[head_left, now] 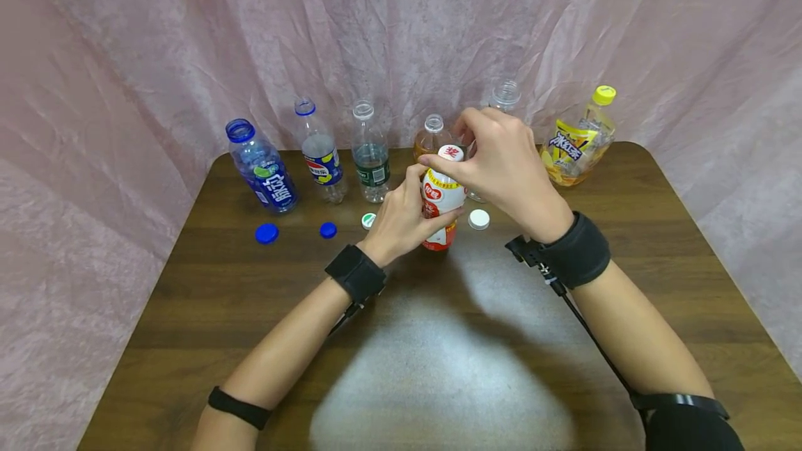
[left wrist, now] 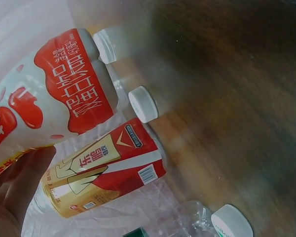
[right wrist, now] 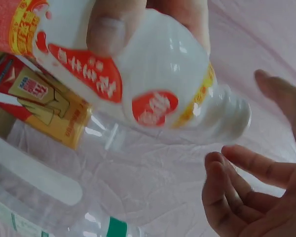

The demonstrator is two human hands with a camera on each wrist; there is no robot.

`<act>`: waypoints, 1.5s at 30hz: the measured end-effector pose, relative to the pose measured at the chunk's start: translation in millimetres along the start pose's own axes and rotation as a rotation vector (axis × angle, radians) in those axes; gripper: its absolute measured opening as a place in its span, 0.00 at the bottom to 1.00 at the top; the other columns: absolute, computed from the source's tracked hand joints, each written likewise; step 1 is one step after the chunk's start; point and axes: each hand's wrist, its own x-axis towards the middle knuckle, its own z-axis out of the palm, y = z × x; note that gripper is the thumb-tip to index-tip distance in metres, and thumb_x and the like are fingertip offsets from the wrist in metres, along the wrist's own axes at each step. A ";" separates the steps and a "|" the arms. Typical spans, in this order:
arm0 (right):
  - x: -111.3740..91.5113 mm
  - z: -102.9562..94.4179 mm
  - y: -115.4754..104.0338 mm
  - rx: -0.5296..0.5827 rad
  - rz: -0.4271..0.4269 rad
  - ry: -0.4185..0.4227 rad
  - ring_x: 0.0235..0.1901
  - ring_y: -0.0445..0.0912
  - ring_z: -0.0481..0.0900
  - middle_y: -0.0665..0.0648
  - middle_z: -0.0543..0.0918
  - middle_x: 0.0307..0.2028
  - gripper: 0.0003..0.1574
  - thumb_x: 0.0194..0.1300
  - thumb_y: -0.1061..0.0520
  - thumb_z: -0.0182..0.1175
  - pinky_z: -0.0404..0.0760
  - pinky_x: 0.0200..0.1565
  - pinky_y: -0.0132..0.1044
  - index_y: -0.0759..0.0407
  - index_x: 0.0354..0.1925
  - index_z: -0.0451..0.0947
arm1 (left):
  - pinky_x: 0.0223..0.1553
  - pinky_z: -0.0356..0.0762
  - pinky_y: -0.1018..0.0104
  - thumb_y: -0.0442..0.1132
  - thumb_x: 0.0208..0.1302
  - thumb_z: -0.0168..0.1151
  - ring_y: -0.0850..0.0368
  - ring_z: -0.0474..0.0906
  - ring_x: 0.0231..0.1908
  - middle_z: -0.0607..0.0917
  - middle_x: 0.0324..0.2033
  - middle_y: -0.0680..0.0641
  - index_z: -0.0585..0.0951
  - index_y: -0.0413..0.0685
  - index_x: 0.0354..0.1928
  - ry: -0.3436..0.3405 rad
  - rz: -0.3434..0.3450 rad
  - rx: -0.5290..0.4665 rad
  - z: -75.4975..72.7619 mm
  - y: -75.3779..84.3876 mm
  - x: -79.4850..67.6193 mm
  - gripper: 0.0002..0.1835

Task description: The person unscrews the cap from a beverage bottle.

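A white and red drink bottle (head_left: 441,195) is near the middle of the table, label side toward me. My left hand (head_left: 404,218) grips it around the body, thumb across the front. On its top is a white disc with a red character (head_left: 451,152). My right hand (head_left: 495,159) hovers around that top, thumb on one side and fingers on the other. In the right wrist view the right hand (right wrist: 256,192) is apart from the bottle's ridged white neck (right wrist: 229,113), with nothing visible between thumb and fingers. Whether the bottle's base touches the table is unclear.
Uncapped bottles stand along the back: blue-labelled (head_left: 266,172), cola-style (head_left: 321,159), green-labelled (head_left: 371,159), amber (head_left: 432,134) and clear (head_left: 505,95). A yellow-capped bottle (head_left: 576,141) stands at right. Blue caps (head_left: 266,233), (head_left: 328,230), a green-white cap (head_left: 368,220) and a white cap (head_left: 479,219) lie in front.
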 end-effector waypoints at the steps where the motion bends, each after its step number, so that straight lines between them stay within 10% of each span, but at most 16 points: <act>1: -0.1 0.7 -1.3 -0.012 0.006 -0.010 0.25 0.50 0.76 0.57 0.80 0.25 0.28 0.58 0.40 0.77 0.70 0.30 0.42 0.61 0.30 0.79 | 0.33 0.86 0.60 0.54 0.59 0.78 0.51 0.87 0.37 0.85 0.42 0.43 0.62 0.44 0.64 0.003 0.003 0.002 0.3 0.1 0.3 0.43; 20: -2.2 1.6 -1.3 0.064 -0.116 -0.150 0.37 0.54 0.85 0.63 0.88 0.42 0.08 0.64 0.66 0.68 0.81 0.37 0.49 0.67 0.43 0.86 | 0.31 0.85 0.65 0.55 0.60 0.77 0.54 0.87 0.36 0.85 0.43 0.43 0.61 0.42 0.67 -0.006 -0.003 -0.013 0.6 -2.3 -0.2 0.45; 25: -1.9 -0.1 1.8 0.184 -0.166 -0.189 0.43 0.51 0.87 0.60 0.89 0.46 0.17 0.62 0.75 0.59 0.82 0.40 0.44 0.65 0.46 0.86 | 0.30 0.83 0.66 0.55 0.60 0.76 0.54 0.86 0.34 0.84 0.41 0.43 0.61 0.42 0.67 -0.003 0.000 -0.025 0.1 -3.1 0.2 0.45; 30: -1.8 0.0 3.4 0.241 -0.144 -0.163 0.55 0.52 0.85 0.59 0.87 0.54 0.20 0.63 0.65 0.66 0.81 0.53 0.48 0.62 0.54 0.84 | 0.30 0.84 0.65 0.55 0.59 0.77 0.54 0.86 0.34 0.84 0.41 0.43 0.62 0.42 0.66 -0.005 -0.017 -0.024 -0.1 -1.8 -0.1 0.45; 36: -1.2 6.9 0.8 0.087 -0.021 -0.020 0.31 0.48 0.80 0.56 0.83 0.32 0.25 0.59 0.41 0.76 0.75 0.35 0.41 0.60 0.39 0.82 | 0.31 0.85 0.61 0.55 0.58 0.77 0.52 0.87 0.35 0.84 0.40 0.43 0.62 0.46 0.63 0.009 -0.020 0.000 0.5 -1.4 0.5 0.42; 45: -1.1 7.1 0.9 0.021 -0.057 -0.017 0.27 0.50 0.77 0.58 0.83 0.30 0.12 0.59 0.56 0.75 0.73 0.31 0.43 0.62 0.35 0.85 | 0.32 0.85 0.63 0.55 0.60 0.77 0.52 0.87 0.35 0.85 0.42 0.43 0.62 0.42 0.66 0.008 0.013 0.013 -0.4 -3.3 4.4 0.44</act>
